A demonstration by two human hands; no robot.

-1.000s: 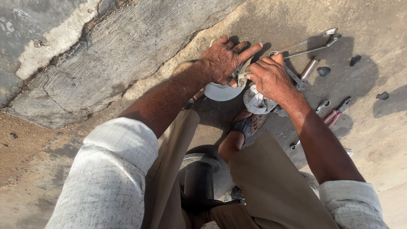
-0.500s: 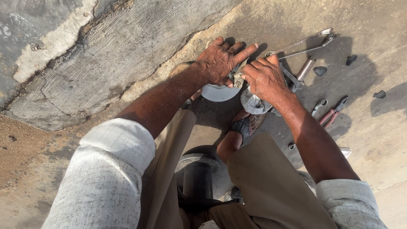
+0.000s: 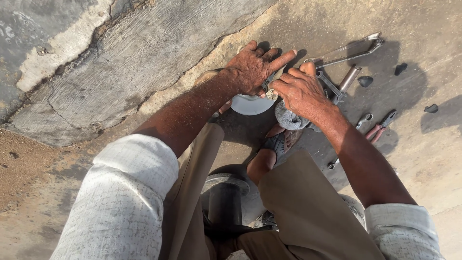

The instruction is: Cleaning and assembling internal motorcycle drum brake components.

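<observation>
Grey metal part [image 3: 288,119] sits under my right hand [image 3: 301,91], grip clamped on it. Left hand [image 3: 252,67] lies on a white round piece [image 3: 250,104], fingers spread apart.

seen from above, the left hand [image 3: 252,67] lies spread over a pale round disc [image 3: 251,104] on the concrete floor [image 3: 423,159], fingers pointing right. the right hand [image 3: 302,91] is closed over a grey round metal part [image 3: 288,120], touching the left fingertips. just below it is a sandalled foot [image 3: 278,144]. spanners [image 3: 349,50], a metal tube [image 3: 349,78] and red-handled pliers [image 3: 380,126] lie to the right. a black pipe [image 3: 224,204] stands between the knees.
</observation>
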